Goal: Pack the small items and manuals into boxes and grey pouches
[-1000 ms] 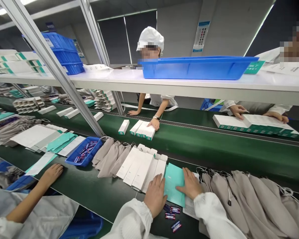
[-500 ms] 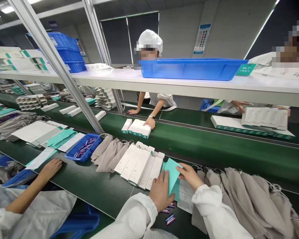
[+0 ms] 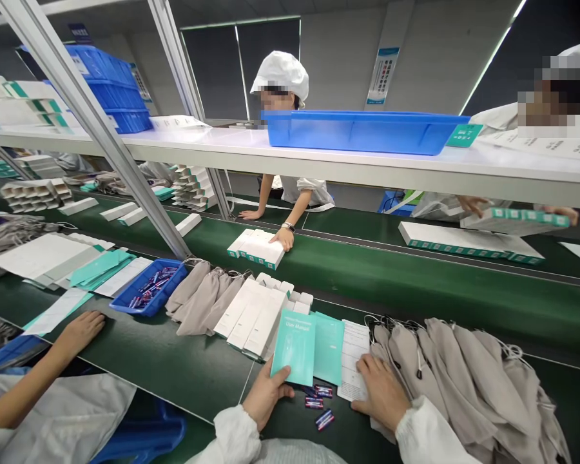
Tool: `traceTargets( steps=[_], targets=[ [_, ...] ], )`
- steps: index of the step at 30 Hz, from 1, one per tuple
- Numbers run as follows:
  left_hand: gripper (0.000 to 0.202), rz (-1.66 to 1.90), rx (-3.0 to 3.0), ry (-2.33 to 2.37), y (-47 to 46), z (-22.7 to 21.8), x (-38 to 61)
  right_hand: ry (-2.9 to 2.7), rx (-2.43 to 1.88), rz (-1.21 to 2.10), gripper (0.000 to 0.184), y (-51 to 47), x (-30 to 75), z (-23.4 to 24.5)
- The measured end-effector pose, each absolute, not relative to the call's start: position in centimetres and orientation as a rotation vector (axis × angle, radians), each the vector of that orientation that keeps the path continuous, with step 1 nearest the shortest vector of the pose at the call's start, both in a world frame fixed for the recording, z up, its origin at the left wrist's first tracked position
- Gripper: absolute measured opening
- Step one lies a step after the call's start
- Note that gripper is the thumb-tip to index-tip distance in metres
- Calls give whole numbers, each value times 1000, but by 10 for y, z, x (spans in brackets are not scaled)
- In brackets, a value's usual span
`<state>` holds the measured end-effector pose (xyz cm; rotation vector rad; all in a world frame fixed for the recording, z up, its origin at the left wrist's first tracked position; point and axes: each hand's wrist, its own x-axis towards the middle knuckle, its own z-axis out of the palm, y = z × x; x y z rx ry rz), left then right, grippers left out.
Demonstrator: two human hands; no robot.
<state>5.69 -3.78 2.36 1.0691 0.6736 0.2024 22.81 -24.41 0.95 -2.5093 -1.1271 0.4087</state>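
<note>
My left hand [image 3: 267, 398] grips the lower left corner of a teal user manual [image 3: 294, 348], thumb on its cover. More teal manuals [image 3: 329, 351] lie just right of it. With fingers apart, my right hand [image 3: 384, 393] touches the right edge of a white printed leaflet [image 3: 354, 354]; whether it lifts a sheet cannot be seen. Several blue, white and red batteries [image 3: 325, 420] lie loose between my hands. Left of the manuals rest flat white boxes [image 3: 244, 316], partly covered by the held manual. Grey drawstring bags [image 3: 464, 367] are heaped right of my right hand.
A green conveyor belt [image 3: 348, 274] runs beyond my bench, where a person's hand [image 3: 284, 238] rests on white boxes [image 3: 256, 248]. A blue tray of batteries [image 3: 149, 287] and a neighbour's hand [image 3: 84, 332] are at left. Overhead, a shelf [image 3: 319, 160] carries a blue bin [image 3: 357, 132].
The teal manual has moved left, off the others, and now sits in my left hand alone. My right hand has let go of it and come down onto the leaflet.
</note>
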Motion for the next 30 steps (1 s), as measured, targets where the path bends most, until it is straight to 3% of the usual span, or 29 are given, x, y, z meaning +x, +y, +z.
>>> traceTargets(
  steps=[4, 15, 18, 21, 25, 30],
  targets=[
    [75, 196, 909, 687, -37, 23, 48, -1331, -2573, 393, 48, -269, 232, 1],
    [43, 75, 765, 624, -34, 32, 48, -1647, -2500, 223, 37, -278, 222, -11],
    [46, -17, 807, 635, -35, 27, 49, -1670, -2523, 156, 38, -278, 219, -18],
    [48, -99, 855, 688, -36, 17, 53, -1646, -2540, 234, 36, -270, 215, -16],
    [46, -102, 864, 741, -35, 5, 62, -1533, -2540, 419, 46, -251, 214, -2],
    [54, -61, 827, 596, -34, 11, 58, -1522, -2482, 504, 41, -248, 223, 9]
  ],
)
